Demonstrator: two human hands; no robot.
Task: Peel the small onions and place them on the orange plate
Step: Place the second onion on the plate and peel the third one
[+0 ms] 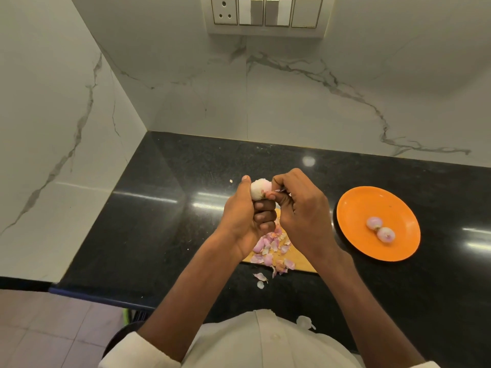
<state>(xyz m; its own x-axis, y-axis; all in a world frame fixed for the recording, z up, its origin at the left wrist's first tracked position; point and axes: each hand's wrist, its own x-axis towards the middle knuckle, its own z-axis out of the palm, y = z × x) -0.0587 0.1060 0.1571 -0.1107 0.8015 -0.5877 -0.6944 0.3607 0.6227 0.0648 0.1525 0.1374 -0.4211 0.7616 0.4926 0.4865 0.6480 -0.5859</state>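
Onion being peeled: a small onion (261,187) is held up over the black counter (159,221), left of the plate and well apart from it.
Left hand (245,216): its fingers are curled tight around the onion.
Right hand (300,208): a thin strip of skin (277,191) is pinched by the fingertips.
Orange plate (356,208): two peeled onions (380,229) are seen on it, touching.
Skins (271,248): a pile is seen on the wooden board (303,262); a few lie on the counter.
Done: two onions.
Left: this onion looks nearly bare; no unpeeled ones are seen.
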